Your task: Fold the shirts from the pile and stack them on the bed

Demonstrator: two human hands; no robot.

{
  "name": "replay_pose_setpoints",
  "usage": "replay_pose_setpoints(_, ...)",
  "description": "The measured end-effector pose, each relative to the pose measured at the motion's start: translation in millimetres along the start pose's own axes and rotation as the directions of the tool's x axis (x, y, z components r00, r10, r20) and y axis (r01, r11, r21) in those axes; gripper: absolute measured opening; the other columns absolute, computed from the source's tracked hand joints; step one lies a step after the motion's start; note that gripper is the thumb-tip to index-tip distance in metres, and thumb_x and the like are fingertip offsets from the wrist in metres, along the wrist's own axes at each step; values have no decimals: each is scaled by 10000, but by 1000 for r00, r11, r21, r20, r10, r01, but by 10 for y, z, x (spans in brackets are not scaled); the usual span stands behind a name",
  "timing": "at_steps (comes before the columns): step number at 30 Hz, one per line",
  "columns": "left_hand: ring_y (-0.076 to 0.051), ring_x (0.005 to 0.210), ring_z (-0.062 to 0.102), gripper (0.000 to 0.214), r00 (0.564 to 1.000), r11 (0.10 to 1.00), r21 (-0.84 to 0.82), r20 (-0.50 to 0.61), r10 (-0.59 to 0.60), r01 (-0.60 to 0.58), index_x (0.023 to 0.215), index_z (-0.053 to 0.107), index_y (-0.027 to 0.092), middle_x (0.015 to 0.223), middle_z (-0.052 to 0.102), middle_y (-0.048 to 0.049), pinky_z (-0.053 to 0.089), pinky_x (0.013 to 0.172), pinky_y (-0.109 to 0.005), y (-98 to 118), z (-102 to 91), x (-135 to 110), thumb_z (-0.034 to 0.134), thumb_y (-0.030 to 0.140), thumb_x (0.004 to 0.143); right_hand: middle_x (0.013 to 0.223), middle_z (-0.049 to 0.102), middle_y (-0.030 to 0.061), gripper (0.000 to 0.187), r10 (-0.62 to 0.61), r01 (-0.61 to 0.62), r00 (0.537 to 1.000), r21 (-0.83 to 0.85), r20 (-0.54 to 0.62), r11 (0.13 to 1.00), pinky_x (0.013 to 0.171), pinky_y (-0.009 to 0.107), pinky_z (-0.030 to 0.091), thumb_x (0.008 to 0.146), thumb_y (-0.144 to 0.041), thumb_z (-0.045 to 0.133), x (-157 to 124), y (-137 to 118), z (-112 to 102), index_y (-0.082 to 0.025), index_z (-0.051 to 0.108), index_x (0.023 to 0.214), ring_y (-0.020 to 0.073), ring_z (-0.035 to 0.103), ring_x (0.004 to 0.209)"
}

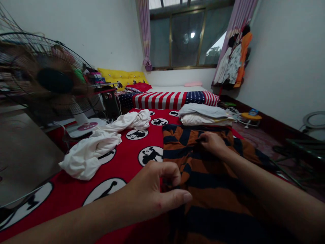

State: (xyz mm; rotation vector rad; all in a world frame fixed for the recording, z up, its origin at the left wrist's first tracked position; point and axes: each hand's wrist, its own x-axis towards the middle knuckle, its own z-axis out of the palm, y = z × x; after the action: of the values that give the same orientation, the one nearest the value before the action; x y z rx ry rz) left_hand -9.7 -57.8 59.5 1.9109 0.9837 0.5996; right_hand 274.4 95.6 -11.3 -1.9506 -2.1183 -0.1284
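Observation:
A brown and navy striped shirt lies spread on the red bed cover, its cloth creased near the far end. At that far end my right hand is closed on a bit of the shirt's fabric; its fingertips are partly hidden. My left hand hovers over the shirt's left edge. Its fingers are curled, with the thumb stretched apart from them, and nothing shows between them. Beyond the shirt rests a stack of folded light clothes. A crumpled white garment lies to the left.
A standing fan is on the left, near the cover's edge. Past the far end is another bed with a stars-and-stripes cover. Clothes hang by the window. On the right floor stands a small yellow stool.

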Motion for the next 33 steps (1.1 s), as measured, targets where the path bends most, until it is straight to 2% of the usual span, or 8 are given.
replay_pose_setpoints(4,-75,584,465,242,935,999,-22,352,44,-38,739,553,168,650,505,54,342,510,-169,4,192,133,674,371,791,1072,704,81,309,2,3,993,44,-114,999,784,249,458,771,-177,554,12,90,-66,-191,733,1022,220,648,977)
replay_pose_setpoints(10,-119,689,626,42,493,973,59,868,61,-225,789,650,148,732,639,16,444,591,-163,-77,266,542,662,188,788,949,736,44,376,33,-40,992,56,122,998,707,236,460,663,-57,521,-97,280,30,-216,766,900,210,668,891)
replay_pose_setpoints(13,-157,783,668,273,668,936,207,743,38,-284,901,700,169,830,706,-12,479,655,-196,-26,126,864,597,418,863,995,737,66,376,103,-115,992,177,76,977,768,223,468,699,-48,513,19,334,74,-157,739,979,204,668,951)
replay_pose_setpoints(15,-195,864,677,310,893,850,441,445,72,-288,988,703,171,921,722,-54,502,739,-250,-120,100,1117,522,409,904,1044,727,106,357,175,-184,983,224,60,957,810,236,470,747,-89,543,150,352,114,-102,694,1070,215,664,984)
replay_pose_setpoints(17,-257,1062,636,312,990,729,670,75,121,-140,1128,659,136,1114,683,-132,493,885,-333,-358,161,1366,504,286,903,1095,708,148,385,254,-260,966,235,53,937,840,270,473,792,-176,581,289,354,176,-63,637,1156,240,658,1015)
replay_pose_setpoints(23,-362,1451,156,691,955,644,765,-187,230,-6,1474,317,74,1563,214,-219,248,1149,-499,-1141,479,1719,528,404,904,1218,644,199,589,279,-266,959,183,-51,947,871,388,476,793,-421,637,600,271,412,-91,558,1275,328,624,1092)
replay_pose_setpoints(28,-361,1463,84,734,935,633,773,-202,291,-30,1500,277,141,1588,144,-190,204,1151,-556,-1168,515,1642,528,475,897,1007,733,95,264,159,-81,965,339,-211,937,861,341,476,741,-309,634,674,228,442,-174,715,953,259,669,963)
replay_pose_setpoints(33,-368,1464,47,829,924,647,759,-192,330,-73,1508,252,148,1591,118,-195,174,1150,-578,-1165,539,1638,490,617,866,896,735,77,299,233,-10,861,442,-453,897,781,334,492,727,-368,606,550,384,325,-172,716,923,245,674,828)
